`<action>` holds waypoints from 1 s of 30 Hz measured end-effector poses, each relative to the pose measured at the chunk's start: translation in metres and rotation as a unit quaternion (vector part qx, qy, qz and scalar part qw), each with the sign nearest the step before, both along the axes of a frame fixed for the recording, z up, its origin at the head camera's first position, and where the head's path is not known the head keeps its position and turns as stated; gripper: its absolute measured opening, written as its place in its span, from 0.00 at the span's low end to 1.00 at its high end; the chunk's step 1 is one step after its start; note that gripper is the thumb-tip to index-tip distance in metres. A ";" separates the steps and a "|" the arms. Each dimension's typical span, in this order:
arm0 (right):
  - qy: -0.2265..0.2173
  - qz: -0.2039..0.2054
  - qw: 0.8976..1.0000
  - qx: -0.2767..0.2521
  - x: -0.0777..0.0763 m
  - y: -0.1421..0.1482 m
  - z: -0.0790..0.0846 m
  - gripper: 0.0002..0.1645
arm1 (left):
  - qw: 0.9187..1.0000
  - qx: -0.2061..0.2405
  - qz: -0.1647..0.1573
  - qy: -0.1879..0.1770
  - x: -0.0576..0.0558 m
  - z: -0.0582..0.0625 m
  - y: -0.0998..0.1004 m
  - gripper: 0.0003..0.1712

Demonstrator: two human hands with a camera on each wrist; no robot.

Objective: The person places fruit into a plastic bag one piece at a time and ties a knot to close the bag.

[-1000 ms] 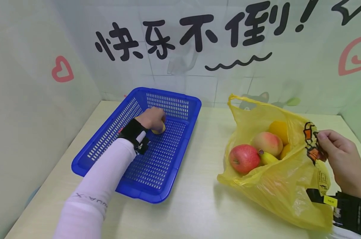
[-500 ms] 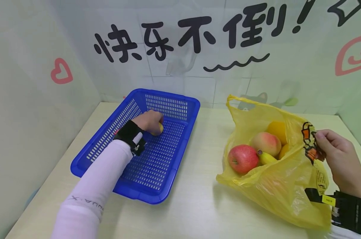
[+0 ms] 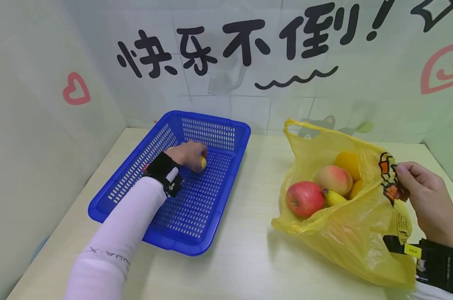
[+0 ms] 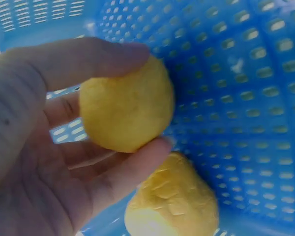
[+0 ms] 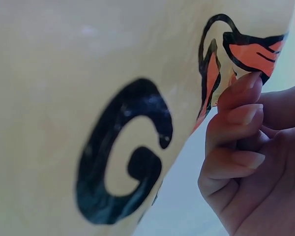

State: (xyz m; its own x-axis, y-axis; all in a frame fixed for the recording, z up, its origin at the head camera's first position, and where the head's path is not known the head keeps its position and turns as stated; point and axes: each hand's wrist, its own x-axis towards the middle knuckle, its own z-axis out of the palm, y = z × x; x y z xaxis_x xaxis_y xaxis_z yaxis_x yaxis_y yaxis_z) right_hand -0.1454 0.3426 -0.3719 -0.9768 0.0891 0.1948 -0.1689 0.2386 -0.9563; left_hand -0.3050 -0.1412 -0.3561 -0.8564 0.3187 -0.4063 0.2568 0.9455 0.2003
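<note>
My left hand [image 3: 189, 154] is down inside the blue plastic basket [image 3: 226, 196]. Its thumb and fingers grip a round, smooth yellow fruit [image 4: 130, 108]; in the head view only a small part of that fruit [image 3: 203, 163] shows past the fingertips. Just below the held one, a wrinkled yellow item [image 4: 172, 201] lies in the basket. Off to the right, my right hand [image 3: 423, 185] pinches the edge of a yellow plastic bag [image 3: 346, 237] and keeps its mouth spread. Inside the bag are a red apple [image 3: 305, 199], a peach [image 3: 334, 179], a banana [image 3: 334, 198] and orange-yellow fruit [image 3: 348, 163].
The basket and bag stand apart on a pale table [image 3: 245, 250]. A white wall sheet [image 3: 226, 104] with black lettering closes off the back, and another wall [image 3: 31, 146] rises at the left.
Within the basket, my left hand has dipped slightly and shifted its hold; the yellow fruit shows a little farther right. My right hand and the bag stay put. The head view has shifted slightly.
</note>
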 end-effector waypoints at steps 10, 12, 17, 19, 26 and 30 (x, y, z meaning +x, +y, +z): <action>0.004 0.001 1.000 -0.008 -0.002 -0.002 0.002 0.12 | 0.995 0.093 -0.016 0.032 -0.003 0.032 -0.009 0.27; 0.002 0.001 1.000 -0.007 -0.002 -0.001 0.002 0.12 | 0.993 0.109 -0.016 0.046 -0.002 0.042 -0.007 0.27; -0.001 -0.003 1.000 0.009 0.000 0.000 0.001 0.11 | 0.985 0.151 -0.028 0.083 0.002 0.059 0.005 0.28; -0.002 -0.005 1.000 0.013 0.000 0.000 0.001 0.12 | 0.980 0.166 -0.047 0.100 0.005 0.064 0.011 0.27; 0.001 0.002 1.000 -0.021 -0.001 -0.001 0.002 0.12 | 0.966 0.184 -0.137 0.123 0.020 0.078 0.042 0.26; 0.000 -0.005 1.000 0.006 0.000 0.000 0.002 0.12 | 0.956 0.199 -0.176 0.120 0.029 0.082 0.064 0.25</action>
State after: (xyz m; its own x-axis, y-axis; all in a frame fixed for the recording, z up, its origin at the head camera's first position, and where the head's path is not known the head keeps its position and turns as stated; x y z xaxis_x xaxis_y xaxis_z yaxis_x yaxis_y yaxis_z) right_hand -0.1449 0.3424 -0.3701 -0.9758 0.0963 0.1965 -0.1670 0.2523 -0.9531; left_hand -0.2758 -0.0770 -0.2736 -0.7204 0.6935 0.0022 0.6293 0.6524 0.4223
